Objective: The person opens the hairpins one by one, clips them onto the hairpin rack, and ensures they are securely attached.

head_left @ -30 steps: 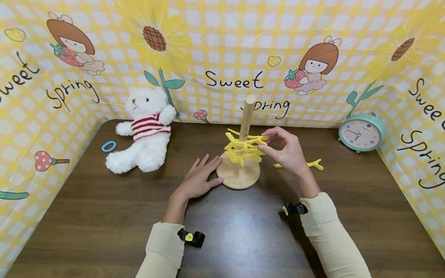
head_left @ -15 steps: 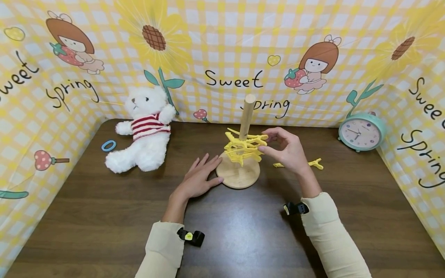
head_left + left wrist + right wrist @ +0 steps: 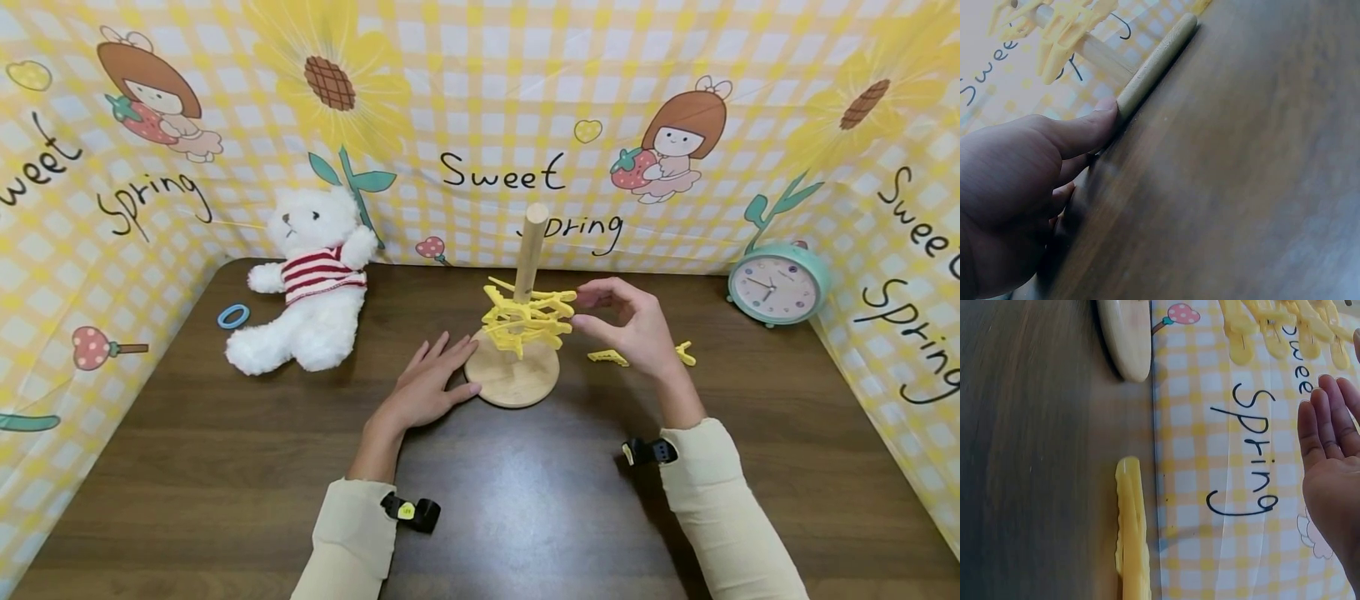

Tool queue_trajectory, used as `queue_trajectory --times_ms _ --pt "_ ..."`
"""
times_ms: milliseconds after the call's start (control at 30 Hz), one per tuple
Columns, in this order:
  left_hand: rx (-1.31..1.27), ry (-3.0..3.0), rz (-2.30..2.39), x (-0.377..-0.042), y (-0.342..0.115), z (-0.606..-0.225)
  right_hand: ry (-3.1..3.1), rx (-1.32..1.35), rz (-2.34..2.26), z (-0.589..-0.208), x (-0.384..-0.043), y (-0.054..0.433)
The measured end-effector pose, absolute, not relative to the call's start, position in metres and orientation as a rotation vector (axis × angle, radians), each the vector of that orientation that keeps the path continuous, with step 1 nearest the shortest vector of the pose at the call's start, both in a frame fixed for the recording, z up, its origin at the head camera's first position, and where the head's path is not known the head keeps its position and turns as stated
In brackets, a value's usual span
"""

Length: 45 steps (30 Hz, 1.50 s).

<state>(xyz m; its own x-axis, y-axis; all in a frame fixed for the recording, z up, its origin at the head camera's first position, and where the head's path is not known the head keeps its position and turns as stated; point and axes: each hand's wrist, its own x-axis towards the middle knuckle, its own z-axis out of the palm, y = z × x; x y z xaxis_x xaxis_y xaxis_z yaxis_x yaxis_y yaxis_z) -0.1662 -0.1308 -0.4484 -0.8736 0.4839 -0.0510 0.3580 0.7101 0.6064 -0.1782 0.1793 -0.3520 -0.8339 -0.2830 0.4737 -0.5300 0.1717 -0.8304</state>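
- Two hands of mine flank the wooden base (image 3: pixel 513 385) on the table (image 3: pixel 517 517); my left hand (image 3: pixel 426 387) lies relaxed against it, gripping nothing, presumably to steady it.
- My right hand (image 3: pixel 637 332) hangs just beside the yellow clips (image 3: pixel 519 312), thumb and fingers parted, nothing between them, perhaps to avoid jostling them.
- One loose clip (image 3: pixel 609 358) lies on the table, partly hidden behind that hand, within easy reach.
- Those clips ring the upright post (image 3: pixel 530 250) above the base, apparently propping one another.
- Farther off, teddy bear (image 3: pixel 324 271), blue ring (image 3: pixel 222 319) and clock (image 3: pixel 775 292) sit well aside, likely to leave working room.
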Motion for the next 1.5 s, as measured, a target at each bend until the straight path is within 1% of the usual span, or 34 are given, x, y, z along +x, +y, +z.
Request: queue_trajectory --times_ms 267,967,1500 --pt "0.673 2.715 0.891 -0.166 -0.132 -0.450 -2.240 0.780 1.658 -0.382 -0.194 0.204" --pt "0.680 2.726 0.873 -0.163 -0.132 -0.447 -2.379 0.577 1.545 -0.388 -0.188 0.254" --pt "0.675 2.715 0.896 -0.166 -0.131 -0.449 -2.562 0.349 1.465 -0.397 -0.181 0.296"
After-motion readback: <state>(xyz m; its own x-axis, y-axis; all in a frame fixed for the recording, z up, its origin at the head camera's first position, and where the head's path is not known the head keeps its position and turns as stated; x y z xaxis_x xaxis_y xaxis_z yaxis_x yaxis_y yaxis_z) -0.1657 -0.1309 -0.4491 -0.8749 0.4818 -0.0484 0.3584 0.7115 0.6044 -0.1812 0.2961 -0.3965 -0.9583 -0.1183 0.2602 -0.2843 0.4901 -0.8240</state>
